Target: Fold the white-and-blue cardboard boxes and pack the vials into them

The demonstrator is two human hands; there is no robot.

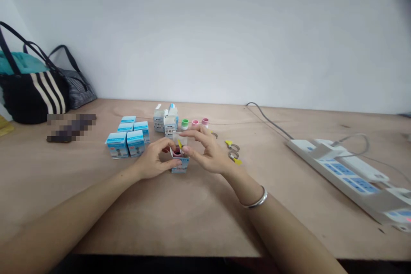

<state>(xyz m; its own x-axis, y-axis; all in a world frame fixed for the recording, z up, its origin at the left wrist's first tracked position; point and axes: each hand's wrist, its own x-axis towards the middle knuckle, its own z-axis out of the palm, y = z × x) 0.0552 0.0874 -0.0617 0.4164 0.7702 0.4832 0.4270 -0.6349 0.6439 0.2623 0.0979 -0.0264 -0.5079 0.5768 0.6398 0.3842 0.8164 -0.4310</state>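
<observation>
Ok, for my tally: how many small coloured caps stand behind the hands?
3: a green cap, a pink cap, another pink cap; more may hide behind the left hand or right hand.

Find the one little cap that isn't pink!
It's the green cap, the left one in the row of three, right beside the boxes. The middle cap and the right cap are pink.

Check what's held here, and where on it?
The left hand and right hand hold a small blue-and-white carton at its open top; a clear plastic piece stands between them.
</observation>
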